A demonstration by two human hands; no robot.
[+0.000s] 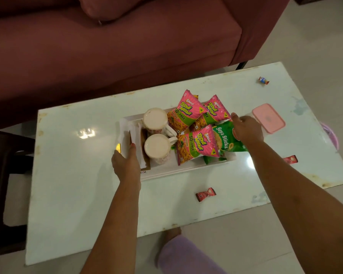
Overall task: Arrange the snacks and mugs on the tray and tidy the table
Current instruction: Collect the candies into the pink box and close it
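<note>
A white tray [178, 169] sits mid-table. On it stand two white mugs, one at the back [155, 120] and one in front [157, 148]. Beside them lie three pink Tedhe Medhe packets [183, 111] [214, 111] [196, 147] and a green Soya Sticks packet [225, 140]. My left hand [126, 161] grips the tray's left end, over folded white napkins [130, 133]. At the tray's right end my right hand [247, 128] is closed on the edge, partly covering the green packet.
A pink-lidded box [268, 120] stands just right of my right hand. Small candy wrappers lie loose on the white table [77, 184]: one near the front [205, 193], one at the right [290, 159], one far back right [263, 80]. A maroon sofa [107, 56] runs behind.
</note>
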